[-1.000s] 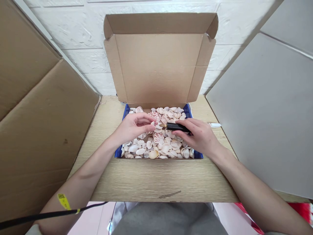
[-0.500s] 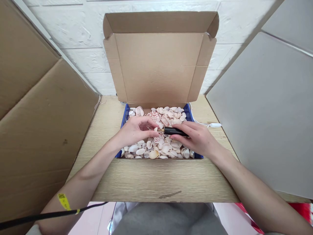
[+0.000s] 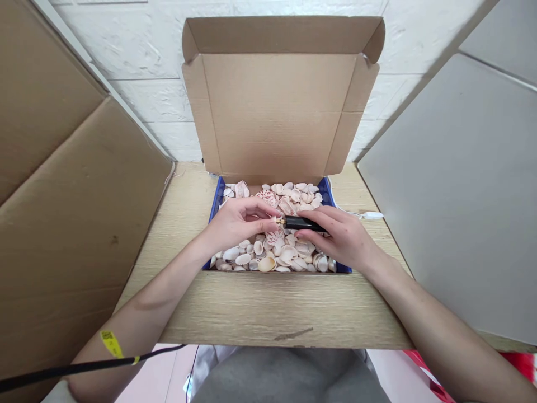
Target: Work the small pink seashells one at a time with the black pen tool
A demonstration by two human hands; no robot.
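My right hand (image 3: 338,235) is closed around a slim black hand drill (image 3: 302,223) with a brass-coloured chuck at its left end. Between the thumb and fingertips of my left hand (image 3: 243,225) is a small pale seashell (image 3: 274,220), mostly covered by the fingers. The chuck end points at this shell, very close to it; whether the bit touches or enters it I cannot tell. Both hands are above an open cardboard box (image 3: 217,196) with blue sides, filled with white, cream and red-speckled seashells (image 3: 288,253).
The box's brown lid (image 3: 281,112) stands raised against a white brick wall (image 3: 146,101). A cardboard panel (image 3: 84,212) rises on the left, a grey panel (image 3: 461,190) on the right. A white cable with a plug-like end (image 3: 371,215) lies on the wooden table (image 3: 268,308).
The drill tip and the small shell are closer together, with less of the shell showing. The whole view has shifted slightly; both hands keep their grips.
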